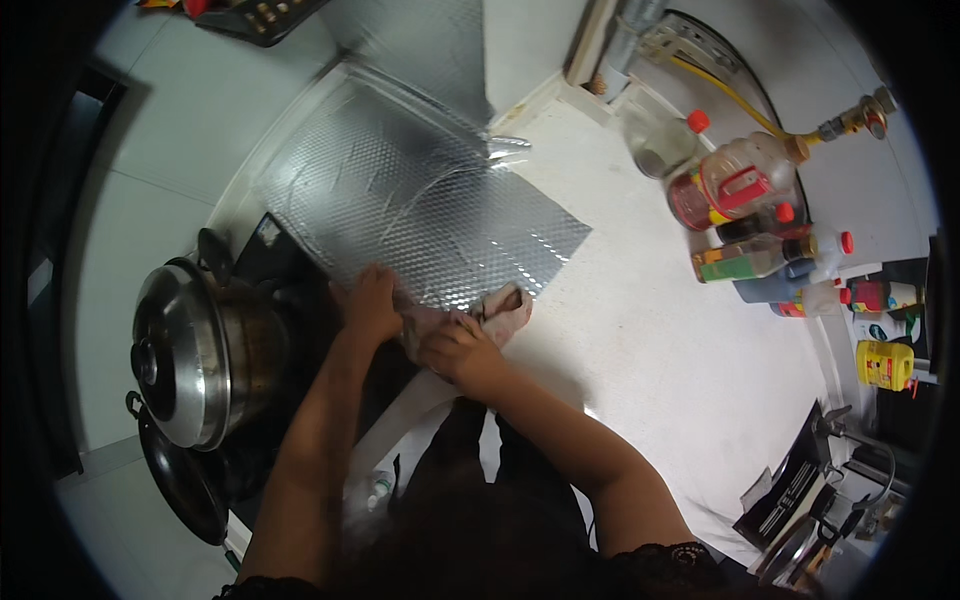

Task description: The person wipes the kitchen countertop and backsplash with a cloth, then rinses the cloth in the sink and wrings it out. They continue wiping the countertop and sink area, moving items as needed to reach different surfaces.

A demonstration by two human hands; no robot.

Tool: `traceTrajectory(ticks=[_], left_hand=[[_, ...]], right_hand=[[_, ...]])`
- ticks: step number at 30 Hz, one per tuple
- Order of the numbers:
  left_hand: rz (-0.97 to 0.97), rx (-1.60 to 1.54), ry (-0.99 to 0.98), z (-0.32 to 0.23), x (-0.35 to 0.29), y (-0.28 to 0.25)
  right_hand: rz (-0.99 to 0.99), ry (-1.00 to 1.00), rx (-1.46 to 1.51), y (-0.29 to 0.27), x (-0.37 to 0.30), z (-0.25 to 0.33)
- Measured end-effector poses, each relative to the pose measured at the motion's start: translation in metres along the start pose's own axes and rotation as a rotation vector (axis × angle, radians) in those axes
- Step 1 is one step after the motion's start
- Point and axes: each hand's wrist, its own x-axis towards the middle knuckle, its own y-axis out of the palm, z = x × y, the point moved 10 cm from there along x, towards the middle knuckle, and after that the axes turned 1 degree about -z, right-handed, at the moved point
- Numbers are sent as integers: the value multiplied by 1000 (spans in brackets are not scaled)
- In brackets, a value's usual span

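Observation:
A crumpled pinkish-grey cloth (pixel 508 312) lies at the near edge of a silver embossed foil sheet (pixel 440 220). My right hand (pixel 458 348) is closed on the cloth, its fingers bunched over the left part of it. Just left of the cloth, my left hand (pixel 370 305) rests on the foil's near edge with its fingers slightly apart. Its fingertips are a little blurred, and whether it touches the cloth's end is hard to see. The foil covers the counter's corner, and another foil piece stands up against the wall behind.
A lidded steel pot (pixel 190 350) stands at the left, with a dark pan (pixel 180 475) below it. On the right, several bottles (pixel 745 255) line the white counter (pixel 670 370) by the wall. A yellow hose (pixel 730 95) runs behind them. Lids and utensils (pixel 820 520) crowd the near right.

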Motion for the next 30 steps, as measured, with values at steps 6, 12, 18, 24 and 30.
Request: traceTrajectory(ticks=[6, 12, 18, 24, 30], left_hand=[[130, 86, 8, -52, -33, 15], [27, -3, 136, -96, -35, 18], [15, 200, 219, -121, -13, 20], [22, 318, 301, -133, -9, 16], [57, 345, 331, -144, -11, 12]], right_hand=[[71, 115, -139, -100, -121, -15], [-189, 478, -433, -193, -187, -63], [-111, 272, -442, -99, -87, -23], [-157, 632, -739, -136, -86, -126], [-538, 1038, -887, -238, -221, -119]])
